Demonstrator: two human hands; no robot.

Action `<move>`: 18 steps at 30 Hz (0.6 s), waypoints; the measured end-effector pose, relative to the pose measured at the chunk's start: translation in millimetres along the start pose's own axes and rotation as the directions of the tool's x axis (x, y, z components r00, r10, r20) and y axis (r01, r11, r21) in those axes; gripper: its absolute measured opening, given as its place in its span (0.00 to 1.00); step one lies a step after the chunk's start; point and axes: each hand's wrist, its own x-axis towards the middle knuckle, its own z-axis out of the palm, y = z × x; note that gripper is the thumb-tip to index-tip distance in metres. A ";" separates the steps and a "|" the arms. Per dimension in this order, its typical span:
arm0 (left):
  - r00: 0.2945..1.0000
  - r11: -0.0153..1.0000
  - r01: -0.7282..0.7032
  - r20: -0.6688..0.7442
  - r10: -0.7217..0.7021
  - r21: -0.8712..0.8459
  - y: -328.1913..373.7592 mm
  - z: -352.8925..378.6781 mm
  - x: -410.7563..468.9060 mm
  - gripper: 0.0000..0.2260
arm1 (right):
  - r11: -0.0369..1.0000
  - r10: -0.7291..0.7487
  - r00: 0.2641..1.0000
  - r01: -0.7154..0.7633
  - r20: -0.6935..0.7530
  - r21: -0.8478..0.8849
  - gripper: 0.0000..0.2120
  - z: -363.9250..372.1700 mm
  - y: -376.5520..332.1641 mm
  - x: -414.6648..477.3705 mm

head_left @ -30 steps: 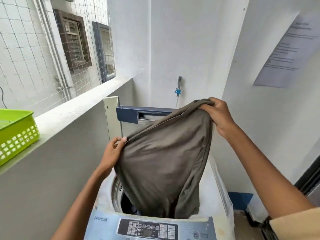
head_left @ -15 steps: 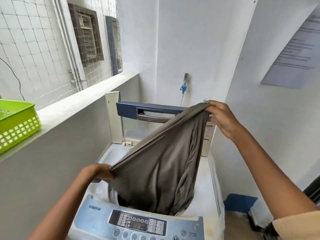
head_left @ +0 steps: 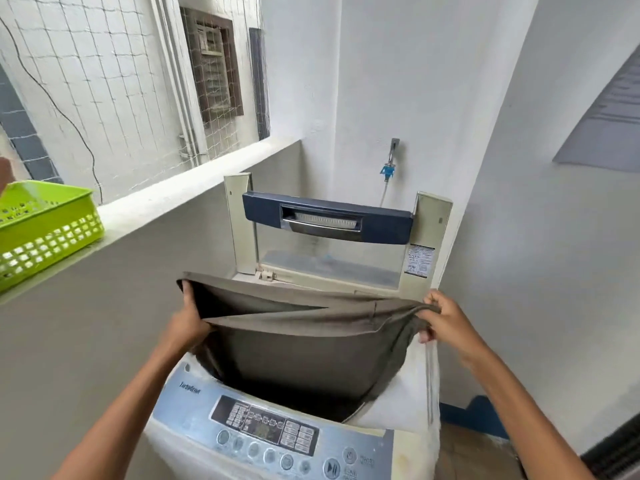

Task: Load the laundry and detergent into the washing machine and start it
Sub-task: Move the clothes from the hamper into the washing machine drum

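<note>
A grey-brown garment (head_left: 298,344) is stretched wide over the open top of the washing machine (head_left: 194,403), its lower part hanging into the drum. My left hand (head_left: 188,322) grips its left edge, fingers curled inside the opening. My right hand (head_left: 446,320) pinches the bunched right corner. The machine's lid (head_left: 327,218) stands upright at the back, with a blue handle bar. The silver control panel (head_left: 273,434) with buttons runs along the machine's near edge. No detergent is visible.
A green plastic basket (head_left: 45,230) sits on the concrete ledge (head_left: 180,192) to the left. A tap with a blue fitting (head_left: 389,166) and hose is on the back wall. White walls close in on the left and right; a paper notice (head_left: 609,133) hangs at the right.
Both hands have come down with the garment. It was held high and slanted; now it is spread level across the drum opening. The view has tilted down toward the machine.
</note>
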 end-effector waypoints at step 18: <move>0.658 0.800 -0.595 0.619 0.428 0.079 67.1 74.0 28.9 0.26 | 0.611 -0.155 0.979 0.200 0.133 -0.766 0.36 145.3 48.5 51.7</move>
